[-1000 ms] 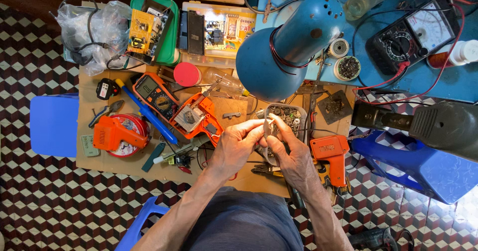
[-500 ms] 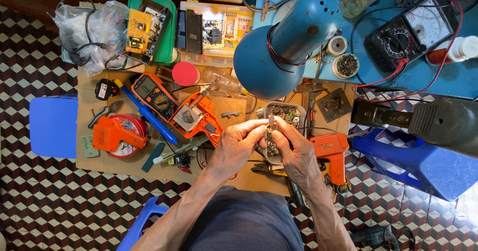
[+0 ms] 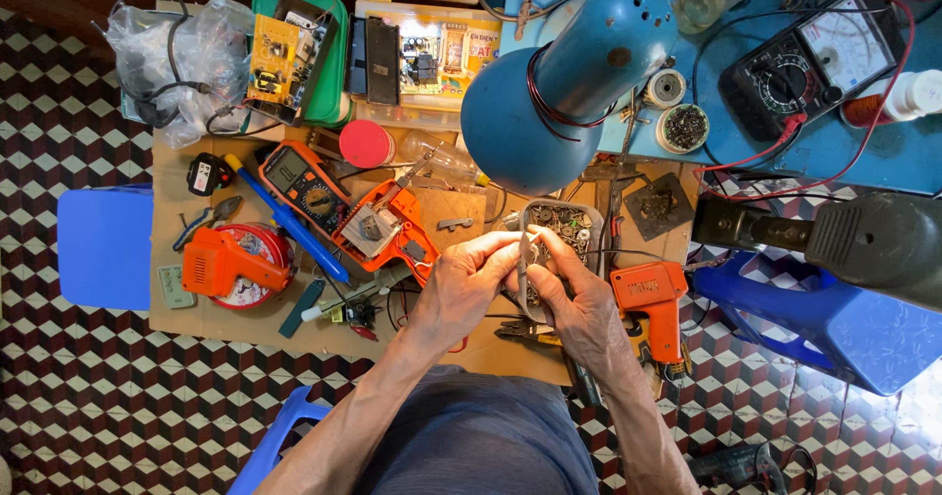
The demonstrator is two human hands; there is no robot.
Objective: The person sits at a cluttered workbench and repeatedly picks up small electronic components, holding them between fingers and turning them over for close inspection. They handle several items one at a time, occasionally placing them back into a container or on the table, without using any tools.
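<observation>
Seen from above, a person's two bare hands meet over a cluttered cardboard worktop (image 3: 196, 176). The left hand (image 3: 461, 289) and the right hand (image 3: 579, 304) are both closed in a pinch on a small metal part (image 3: 522, 269), a slim piece whose long axis runs roughly toward and away from the body. It sits between the two sets of fingertips, touching both, so neither hand is clearly nearer. What kind of part it is cannot be told.

Directly beyond the fingertips lies a grey tray of small metal parts (image 3: 561, 222). Beyond that hangs a blue lamp shade (image 3: 549, 112). Just right of the right hand lies an orange soldering gun (image 3: 650, 294).

To the left of the left hand rests an opened orange tool (image 3: 385, 232), then an orange multimeter (image 3: 302, 186). Further left sits another orange tool on a red round tin (image 3: 231, 260). Far beyond the left hand, a green tray (image 3: 334, 73) holds a yellow circuit board (image 3: 275, 58), beside a clear box with a yellow label (image 3: 427, 49). Far right beyond the right hand sits a black analogue meter (image 3: 810, 68).
</observation>
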